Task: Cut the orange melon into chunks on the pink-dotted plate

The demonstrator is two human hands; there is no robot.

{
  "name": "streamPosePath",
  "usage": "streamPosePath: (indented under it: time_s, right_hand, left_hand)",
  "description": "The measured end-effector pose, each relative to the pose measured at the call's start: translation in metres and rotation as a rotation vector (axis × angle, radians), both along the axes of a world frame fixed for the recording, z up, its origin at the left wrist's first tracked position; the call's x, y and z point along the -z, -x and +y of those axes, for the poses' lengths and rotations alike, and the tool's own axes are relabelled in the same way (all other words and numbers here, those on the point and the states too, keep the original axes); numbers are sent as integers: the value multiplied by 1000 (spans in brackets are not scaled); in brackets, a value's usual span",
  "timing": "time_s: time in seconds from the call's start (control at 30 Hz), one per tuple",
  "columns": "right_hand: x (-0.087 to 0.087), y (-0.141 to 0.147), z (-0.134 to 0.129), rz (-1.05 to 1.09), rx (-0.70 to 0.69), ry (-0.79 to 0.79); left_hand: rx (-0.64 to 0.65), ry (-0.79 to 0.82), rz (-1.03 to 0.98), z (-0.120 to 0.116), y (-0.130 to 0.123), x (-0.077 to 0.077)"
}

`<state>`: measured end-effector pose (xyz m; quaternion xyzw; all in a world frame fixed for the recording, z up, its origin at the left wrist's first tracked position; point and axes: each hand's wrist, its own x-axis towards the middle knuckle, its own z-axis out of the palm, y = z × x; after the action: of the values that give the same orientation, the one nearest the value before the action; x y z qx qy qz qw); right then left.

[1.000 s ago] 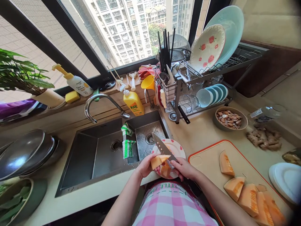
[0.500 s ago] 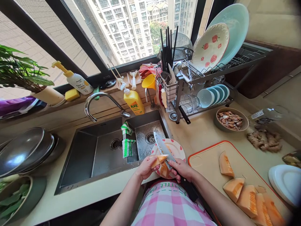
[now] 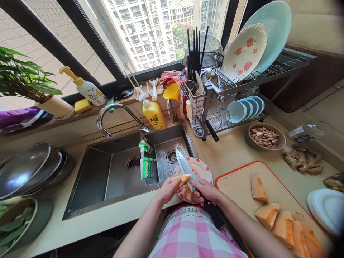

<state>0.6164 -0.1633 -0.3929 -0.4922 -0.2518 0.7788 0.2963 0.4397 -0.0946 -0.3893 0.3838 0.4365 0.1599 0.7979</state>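
Note:
Held in my left hand [image 3: 170, 189] is a small wedge of orange melon [image 3: 185, 178], its pointed end facing right. My right hand [image 3: 206, 191] grips a kitchen knife [image 3: 183, 164]; the bright blade slants up and left beyond the melon, while the black handle runs down toward my apron. Blade and melon are very close, and I cannot tell whether they touch. Beneath both hands lies a plate with a red-dotted rim [image 3: 205, 172], with melon pieces [image 3: 188, 195] on it, partly hidden by the hands and blade.
An orange-edged cutting board [image 3: 231, 182] on the right carries several melon wedges [image 3: 282, 227]. A double sink [image 3: 107, 179] with a green-striped cloth [image 3: 146, 167] lies ahead and left. The dish rack [image 3: 205, 118], a bowl of garlic [image 3: 264, 138] and white plates [image 3: 326, 208] stand around.
The melon wedge and my left hand have tilted slightly, and the knife has shifted a little against the wedge. Both hands keep their holds; the view has moved slightly.

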Motion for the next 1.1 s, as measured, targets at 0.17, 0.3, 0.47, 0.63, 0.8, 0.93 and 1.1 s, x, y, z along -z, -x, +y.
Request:
streamPosePath:
  time_s: [0.17, 0.3, 0.47, 0.63, 0.8, 0.93, 1.1]
  right_hand:
    - [3, 4, 3, -89, -16, -39]
    - [8, 6, 6, -45, 8, -24]
    - [11, 8, 12, -69, 30, -14]
    - [10, 13, 13, -202, 27, -87]
    - [17, 15, 14, -363, 19, -135]
    - [21, 10, 16, -622, -10, -202]
    - [19, 4, 13, -826, 44, -393]
  left_hand:
    - [0, 11, -21, -1, -3, -4]
    - [-1, -53, -18, -1, -5, 2]
    - [-87, -207, 59, -8, -14, 16]
    - [-99, -262, 156, -11, -18, 17]
    - [-78, -252, 188, -9, -17, 14]
    - [-123, -341, 308, -8, -11, 25]
    - [-112, -839, 515, -7, -7, 43]
